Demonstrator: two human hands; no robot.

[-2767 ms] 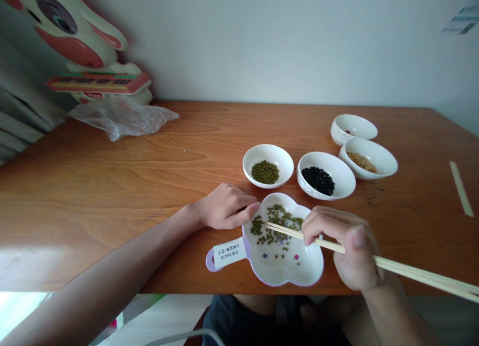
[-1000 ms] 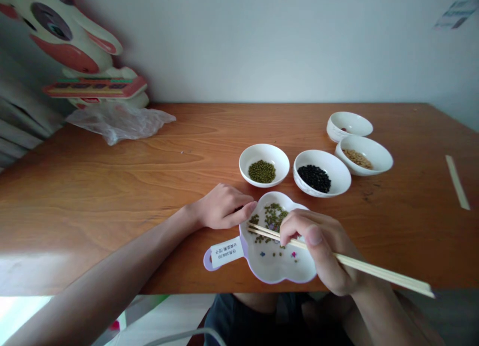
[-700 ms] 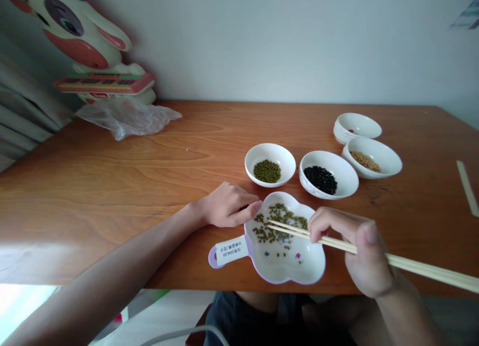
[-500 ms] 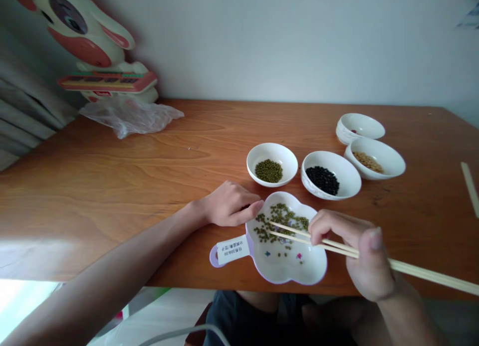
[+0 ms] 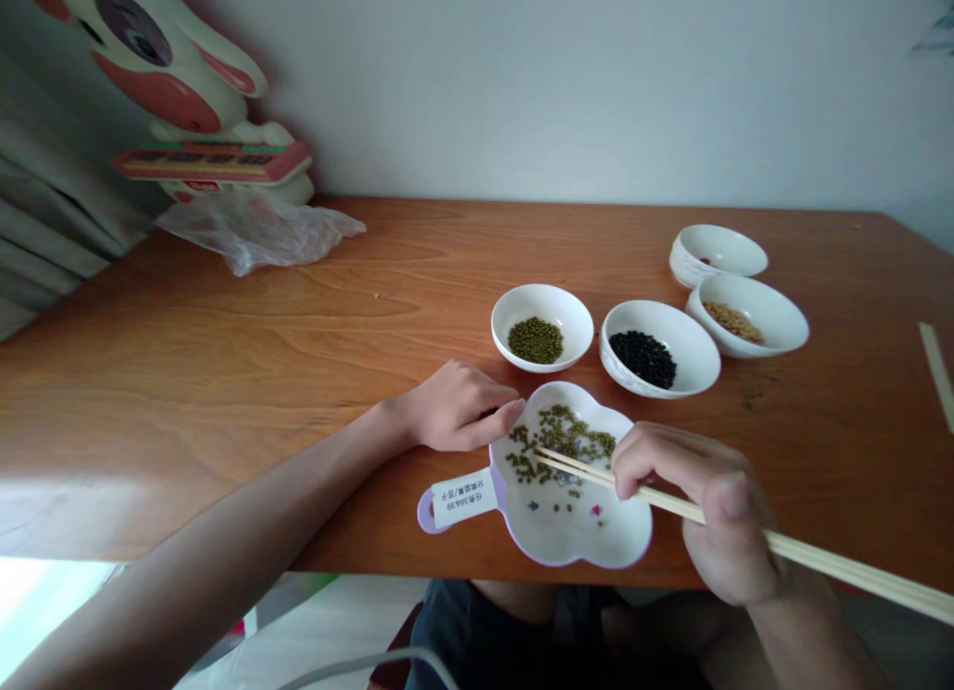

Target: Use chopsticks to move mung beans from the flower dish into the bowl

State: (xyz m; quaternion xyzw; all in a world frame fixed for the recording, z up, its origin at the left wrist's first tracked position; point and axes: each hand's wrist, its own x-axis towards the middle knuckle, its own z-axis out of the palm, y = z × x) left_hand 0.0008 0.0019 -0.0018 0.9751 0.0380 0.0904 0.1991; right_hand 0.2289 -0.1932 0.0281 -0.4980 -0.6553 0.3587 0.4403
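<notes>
Right hand [image 5: 712, 511]: grip closed around a pair of wooden chopsticks [image 5: 745, 534], thumb on top, fingers curled under. Chopstick tips close together, down among the green mung beans [image 5: 560, 436] in the flower-shaped dish [image 5: 618, 546]; cannot tell whether a bean is pinched between them. The long ends run out past the wrist toward the right edge of the tabletop [image 5: 224, 372].

Left hand [image 5: 456, 409]: grip loose, holding nothing; palm down on the tabletop, fingertips touching the left rim of the flower-shaped dish.

Flower-shaped dish: white with a lilac rim, at the near edge of the tabletop, right of centre. Beans heaped in its far half, a few strays nearer. Its handle points left and carries a white label [image 5: 463, 491].

Just beyond the dish: small white bowl of mung beans [image 5: 543, 327]. To its right, close beside, a bowl of black beans [image 5: 660, 347]. Further right, a bowl of pale yellow beans [image 5: 746, 315], and behind that, toward the far right corner, a nearly empty white bowl [image 5: 717, 253].

Far left corner: crumpled clear plastic bag [image 5: 257, 230], a cartoon-figure toy [image 5: 179, 84] behind it. Pale flat strip [image 5: 937, 372] lies at the right edge.
</notes>
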